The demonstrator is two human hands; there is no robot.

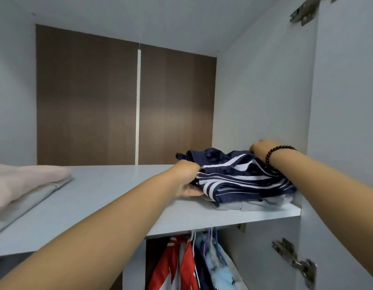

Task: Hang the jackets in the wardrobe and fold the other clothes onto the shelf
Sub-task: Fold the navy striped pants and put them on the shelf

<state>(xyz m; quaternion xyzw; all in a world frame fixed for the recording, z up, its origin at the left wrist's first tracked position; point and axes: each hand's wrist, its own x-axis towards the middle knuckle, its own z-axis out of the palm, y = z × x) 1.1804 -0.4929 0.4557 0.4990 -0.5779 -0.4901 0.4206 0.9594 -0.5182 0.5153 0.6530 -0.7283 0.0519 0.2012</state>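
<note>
Shorts, navy with white stripes (240,174), on wardrobe shelf (122,195) atop a grey folded garment (254,205); my left hand (186,178) and right hand (260,149) both grip them. Jackets (181,266) already hang below, pink folded clothes (24,181) lie left. Looks nearly done. Pale blue boards, brown back panel (87,97).

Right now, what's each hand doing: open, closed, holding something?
Left hand: grips the left edge of the navy striped garment.
Right hand: fingers curled into the same garment's far side, holding it.
</note>
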